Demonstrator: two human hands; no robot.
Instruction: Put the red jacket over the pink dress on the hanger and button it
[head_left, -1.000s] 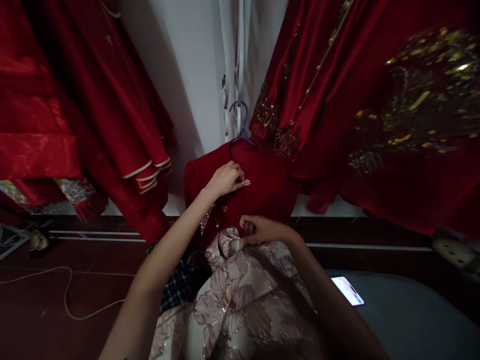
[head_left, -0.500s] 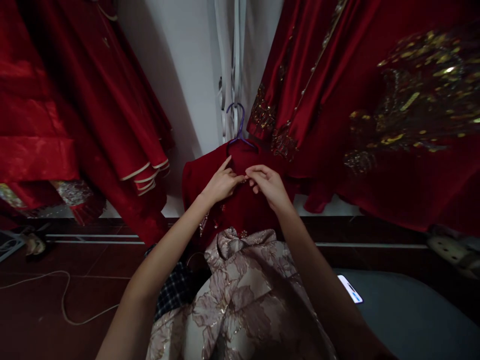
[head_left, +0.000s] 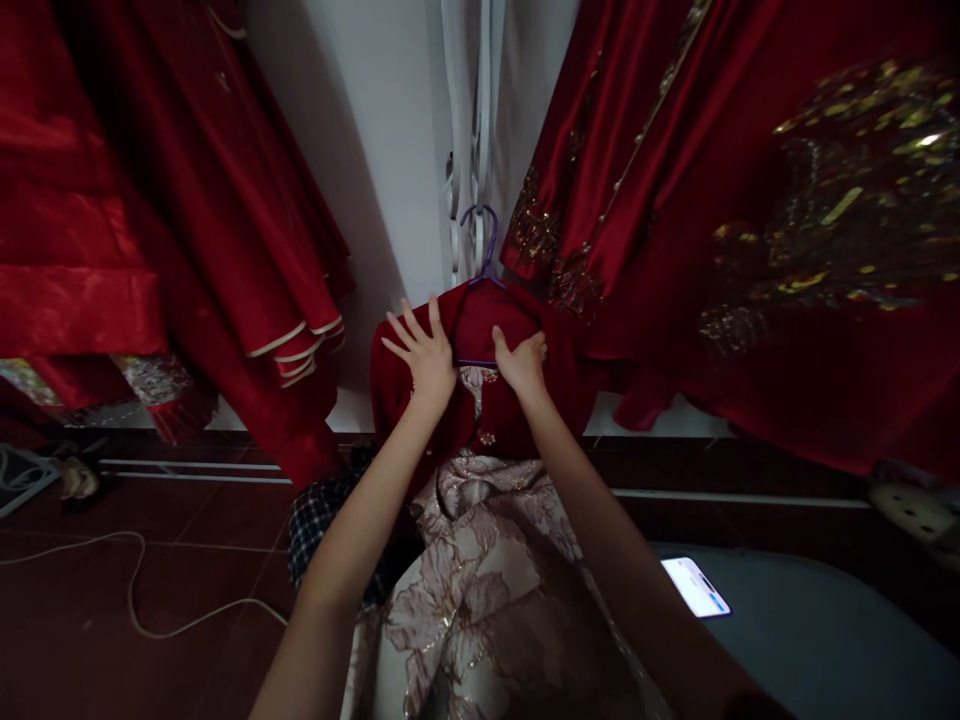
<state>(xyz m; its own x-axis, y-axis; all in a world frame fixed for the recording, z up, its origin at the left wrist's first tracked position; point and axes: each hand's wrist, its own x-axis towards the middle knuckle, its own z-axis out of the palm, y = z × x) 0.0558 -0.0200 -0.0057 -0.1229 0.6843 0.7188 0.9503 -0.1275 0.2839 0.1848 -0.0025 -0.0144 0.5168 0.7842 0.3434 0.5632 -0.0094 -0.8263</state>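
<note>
- The red jacket [head_left: 561,370] hangs upright on a purple hanger [head_left: 486,245], straight ahead of both hands, with its length running down to a pale floral skirt [head_left: 480,590].
- The left grip [head_left: 421,350] lies flat on the left shoulder with its fingers spread.
- The right grip [head_left: 523,362] is curled over the open front edge and pinches the cloth. Both grips are equally near.
- Red gowns hang close on the left [head_left: 225,200] and on the right [head_left: 712,250].
- Below are a checked cloth [head_left: 311,520], a lit phone [head_left: 695,586] and a floor cable [head_left: 135,590].

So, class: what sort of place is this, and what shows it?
Probably a dress shop or costume workroom: red embroidered gowns hang along the wall, and a red jacket sits on a purple hanger.
</note>
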